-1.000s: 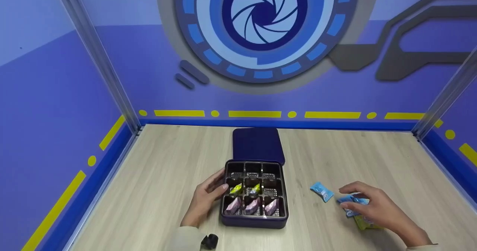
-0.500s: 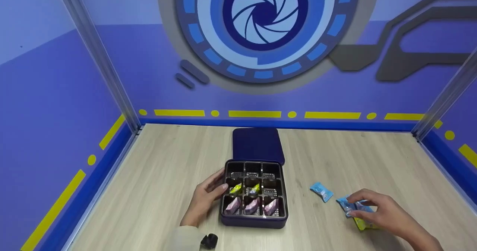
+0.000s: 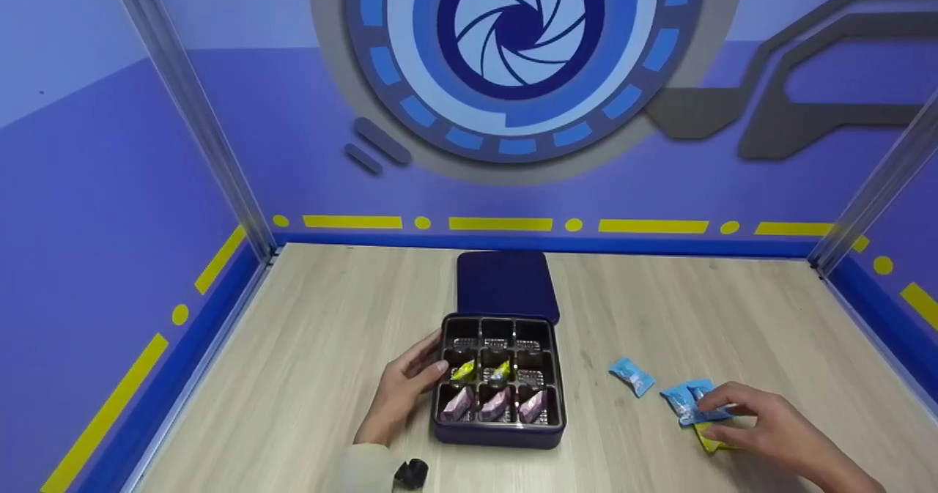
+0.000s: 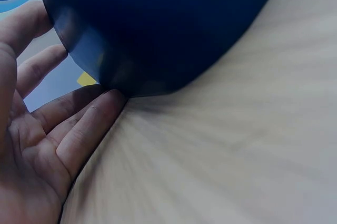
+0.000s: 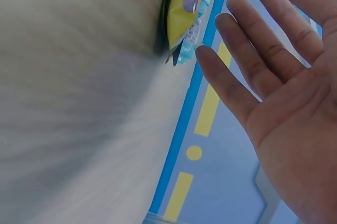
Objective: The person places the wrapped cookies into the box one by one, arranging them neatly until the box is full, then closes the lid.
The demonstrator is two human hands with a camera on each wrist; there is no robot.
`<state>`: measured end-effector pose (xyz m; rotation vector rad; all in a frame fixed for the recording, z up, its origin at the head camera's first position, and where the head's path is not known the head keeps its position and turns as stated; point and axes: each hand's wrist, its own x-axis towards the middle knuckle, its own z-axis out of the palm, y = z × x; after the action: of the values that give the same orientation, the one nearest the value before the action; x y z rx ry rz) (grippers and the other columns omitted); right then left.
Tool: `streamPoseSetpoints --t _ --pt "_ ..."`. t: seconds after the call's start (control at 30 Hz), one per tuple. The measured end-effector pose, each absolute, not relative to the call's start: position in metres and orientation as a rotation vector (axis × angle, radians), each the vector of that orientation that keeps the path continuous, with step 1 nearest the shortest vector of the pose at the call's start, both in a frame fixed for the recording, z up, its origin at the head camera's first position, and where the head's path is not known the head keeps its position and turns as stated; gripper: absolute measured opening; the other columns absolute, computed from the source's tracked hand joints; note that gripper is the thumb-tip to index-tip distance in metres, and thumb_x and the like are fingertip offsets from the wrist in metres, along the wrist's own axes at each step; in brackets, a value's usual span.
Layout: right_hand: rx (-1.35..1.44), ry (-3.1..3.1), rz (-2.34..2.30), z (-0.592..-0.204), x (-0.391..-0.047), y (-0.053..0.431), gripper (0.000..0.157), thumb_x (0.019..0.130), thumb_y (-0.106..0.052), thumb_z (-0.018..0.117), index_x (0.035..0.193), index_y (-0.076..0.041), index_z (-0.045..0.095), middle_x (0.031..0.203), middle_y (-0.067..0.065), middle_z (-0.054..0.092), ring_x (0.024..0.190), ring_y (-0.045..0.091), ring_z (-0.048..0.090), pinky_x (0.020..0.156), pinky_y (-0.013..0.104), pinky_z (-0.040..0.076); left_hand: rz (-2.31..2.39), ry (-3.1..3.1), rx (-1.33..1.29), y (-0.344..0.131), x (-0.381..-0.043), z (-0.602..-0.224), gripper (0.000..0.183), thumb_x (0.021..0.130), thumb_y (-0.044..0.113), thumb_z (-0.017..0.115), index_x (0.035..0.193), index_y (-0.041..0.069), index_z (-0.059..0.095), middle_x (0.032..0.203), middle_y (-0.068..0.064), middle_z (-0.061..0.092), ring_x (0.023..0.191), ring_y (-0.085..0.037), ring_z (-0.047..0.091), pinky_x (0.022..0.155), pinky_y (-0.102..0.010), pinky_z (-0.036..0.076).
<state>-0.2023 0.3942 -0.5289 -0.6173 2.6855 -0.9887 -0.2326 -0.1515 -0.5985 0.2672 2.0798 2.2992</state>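
A dark blue tin (image 3: 502, 438) holds a black divided tray. Pink wrapped candies (image 3: 495, 405) fill its front row, and two yellow wrapped candies (image 3: 464, 370) lie left and centre in the middle row. My left hand (image 3: 403, 387) rests against the tin's left side, thumb at the rim; the left wrist view shows its fingers fairly straight. On the right, my right hand (image 3: 769, 420) hovers with spread fingers over blue wrapped candies (image 3: 681, 403) and a yellow-green wrapped candy (image 3: 707, 440). Its thumb and forefinger are close to them; contact is unclear.
Behind the tin lies its dark blue lid (image 3: 506, 284). A lone blue wrapped candy (image 3: 632, 377) sits between tin and right hand. Near the left sleeve is a small black object (image 3: 412, 472). Blue panels (image 3: 352, 185) enclose the wooden table.
My right hand has shifted right and slightly toward the front edge, from over the blue candies to the yellow-green one, uncovering more blue wrappers. The left hand and tin stay put.
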Motion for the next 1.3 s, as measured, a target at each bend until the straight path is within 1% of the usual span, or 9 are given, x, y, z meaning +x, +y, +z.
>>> streamPoseSetpoints --t 0.13,0.2,0.33,0.43,0.57,0.7,0.97,1.13,1.3 --pt "-0.615 2.688 -0.961 -0.5310 -0.2026 0.3987 0.018 0.095 -0.022 0.083 0.111 -0.019 0.076 0.112 -0.002 0.073 0.103 0.002 0.065 0.086 0.031 0.060 2.316 2.079 0.288 -0.1515 -0.2323 -0.5992 0.060 0.103 0.012 0.073 0.158 0.005 0.050 0.158 -0.021 0.050 0.142 -0.038 0.052 0.103 -0.035 0.055" --pt "-0.602 2.676 -0.960 -0.5319 -0.2020 0.4001 0.017 0.094 -0.021 0.084 0.108 -0.018 0.075 0.110 -0.001 0.073 0.102 0.001 0.065 0.086 0.028 0.059 2.323 2.080 0.308 -0.1513 -0.2328 -0.5998 0.060 0.103 0.012 0.073 0.158 0.003 0.050 0.157 -0.022 0.051 0.141 -0.037 0.053 0.104 -0.036 0.055" --pt "-0.508 2.597 -0.986 -0.5320 -0.2007 0.4023 0.020 0.094 -0.020 0.083 0.110 -0.014 0.074 0.112 0.001 0.072 0.104 0.007 0.066 0.089 0.036 0.061 2.335 2.069 0.314 -0.1505 -0.2336 -0.5999 0.060 0.103 0.012 0.073 0.157 0.002 0.051 0.156 -0.022 0.052 0.139 -0.035 0.055 0.105 -0.036 0.054" --pt "-0.414 2.545 -0.998 -0.5332 -0.2005 0.4017 0.023 0.093 -0.020 0.084 0.112 -0.013 0.073 0.115 0.003 0.070 0.108 0.018 0.067 0.091 0.041 0.061 2.324 2.075 0.287 -0.1504 -0.2331 -0.5990 0.060 0.103 0.014 0.074 0.157 0.004 0.051 0.156 -0.021 0.053 0.139 -0.035 0.055 0.104 -0.035 0.054" --pt "-0.345 2.532 -0.980 -0.5361 -0.2007 0.4000 0.024 0.091 -0.018 0.085 0.111 -0.013 0.073 0.116 0.003 0.070 0.111 0.028 0.066 0.090 0.041 0.060 2.305 2.083 0.273 -0.1508 -0.2330 -0.5984 0.060 0.103 0.014 0.073 0.158 0.005 0.051 0.156 -0.020 0.053 0.140 -0.036 0.054 0.104 -0.033 0.054" --pt "-0.330 2.527 -0.980 -0.5360 -0.2000 0.3984 0.022 0.091 -0.015 0.084 0.111 -0.013 0.074 0.116 0.004 0.070 0.110 0.028 0.065 0.088 0.039 0.060 2.314 2.065 0.275 -0.1510 -0.2333 -0.5985 0.060 0.103 0.013 0.073 0.158 0.005 0.051 0.156 -0.021 0.052 0.140 -0.037 0.053 0.104 -0.034 0.055" --pt "-0.092 2.530 -0.938 -0.5323 -0.1987 0.3947 0.030 0.088 -0.016 0.088 0.114 -0.016 0.073 0.125 0.005 0.068 0.117 0.032 0.064 0.100 0.059 0.055 2.313 2.066 0.248 -0.1506 -0.2324 -0.5980 0.060 0.102 0.014 0.074 0.158 0.006 0.052 0.156 -0.020 0.052 0.141 -0.036 0.053 0.105 -0.034 0.054" --pt "-0.196 2.471 -0.965 -0.5322 -0.1957 0.4002 0.038 0.085 -0.016 0.090 0.118 -0.011 0.071 0.126 0.010 0.068 0.116 0.036 0.065 0.094 0.051 0.059 2.311 2.057 0.240 -0.1510 -0.2327 -0.5983 0.062 0.102 0.015 0.074 0.158 0.005 0.050 0.159 -0.020 0.050 0.143 -0.036 0.051 0.105 -0.034 0.054" --pt "-0.254 2.455 -0.955 -0.5345 -0.1945 0.4027 0.038 0.084 -0.008 0.088 0.118 -0.011 0.071 0.124 0.010 0.066 0.113 0.034 0.064 0.088 0.043 0.061 2.304 2.074 0.239 -0.1509 -0.2329 -0.5988 0.062 0.102 0.015 0.074 0.158 0.004 0.050 0.159 -0.020 0.049 0.143 -0.036 0.051 0.104 -0.034 0.054"
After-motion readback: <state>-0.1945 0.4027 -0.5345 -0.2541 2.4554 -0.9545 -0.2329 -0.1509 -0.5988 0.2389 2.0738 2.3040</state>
